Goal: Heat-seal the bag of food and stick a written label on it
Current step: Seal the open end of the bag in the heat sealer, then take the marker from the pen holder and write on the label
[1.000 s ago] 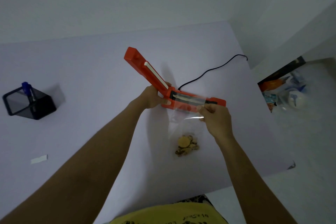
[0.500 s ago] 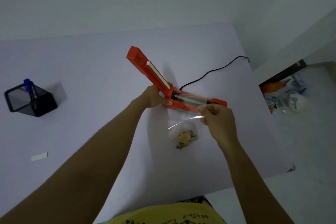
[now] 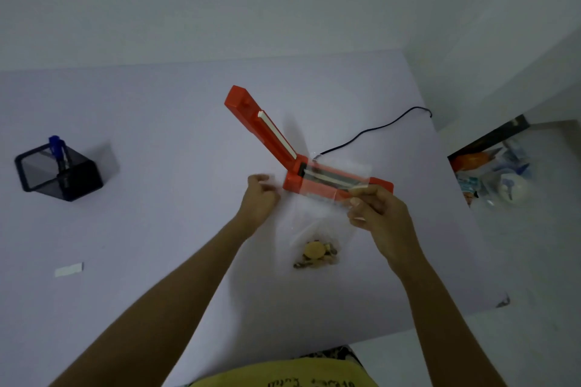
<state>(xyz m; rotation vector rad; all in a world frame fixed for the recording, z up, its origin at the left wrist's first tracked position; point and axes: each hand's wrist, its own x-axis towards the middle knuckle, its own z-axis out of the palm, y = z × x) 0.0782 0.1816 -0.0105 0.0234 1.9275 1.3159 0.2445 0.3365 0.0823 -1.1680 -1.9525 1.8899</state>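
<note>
While right hand fingers pinch clear bag over open red sealer, left hand loosely curled, empty, beside it

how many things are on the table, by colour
red: 1, sealer
black: 2, pen holder, cord
blue: 1, pen
white: 1, label
clear: 1, bag
total: 6

A black pen holder sits far to my left on the table. A blue pen stands inside it. Packets lie off to my right.
</note>
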